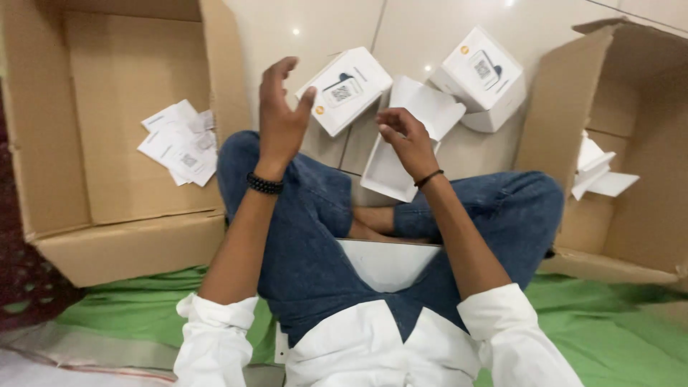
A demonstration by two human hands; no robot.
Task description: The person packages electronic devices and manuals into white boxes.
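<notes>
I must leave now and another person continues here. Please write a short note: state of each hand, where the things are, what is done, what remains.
Left hand: raised, fingers open, holds nothing.
Right hand: fingers curled, above the open white tray; whether it pinches something small cannot be told.
Things: two closed white boxes lie on the floor ahead. Left carton holds paper leaflets; right carton holds white folded inserts.
Done: one box appears opened, its tray out.
Left: the two closed boxes appear untouched.
</notes>
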